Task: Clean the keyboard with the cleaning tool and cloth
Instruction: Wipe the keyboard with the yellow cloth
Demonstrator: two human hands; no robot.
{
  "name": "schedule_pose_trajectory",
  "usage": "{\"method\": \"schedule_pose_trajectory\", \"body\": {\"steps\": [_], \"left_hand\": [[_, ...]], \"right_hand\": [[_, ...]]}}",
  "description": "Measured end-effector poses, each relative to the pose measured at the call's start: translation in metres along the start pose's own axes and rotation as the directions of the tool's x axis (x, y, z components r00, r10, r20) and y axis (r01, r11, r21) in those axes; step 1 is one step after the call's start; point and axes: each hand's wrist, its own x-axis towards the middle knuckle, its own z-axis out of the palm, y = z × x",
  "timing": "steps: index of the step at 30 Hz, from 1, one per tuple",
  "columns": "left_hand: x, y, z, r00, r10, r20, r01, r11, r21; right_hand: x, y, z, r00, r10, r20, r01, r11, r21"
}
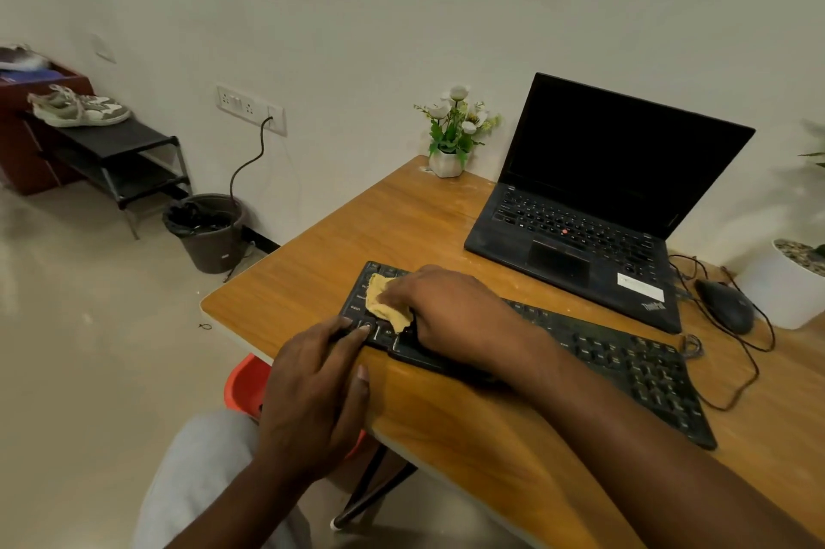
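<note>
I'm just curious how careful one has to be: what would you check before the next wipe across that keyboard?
1. Cloth held on the keys by the right hand: ok.
2. Left hand steadying the keyboard at its near left corner: ok.
3. Remaining keys free of clutter for wiping rightward: ok.
4. Laptop apart from the keyboard: ok.
5. Cleaning tool within reach: not ok, none in view.
6. Wiped keys actually clean: cannot tell.

Right hand (446,311) holds cloth (384,300) on the keyboard (625,365).
</note>
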Motion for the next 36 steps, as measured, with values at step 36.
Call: {"method": "schedule_pose_trajectory", "body": {"steps": [36], "left_hand": [[-0.005,-0.011,0.009,0.994,0.057,-0.095,-0.061,0.997,-0.037]], "right_hand": [[0.038,-0.011,0.017,0.995,-0.099,-0.025,0.095,0.989,-0.117]]}}
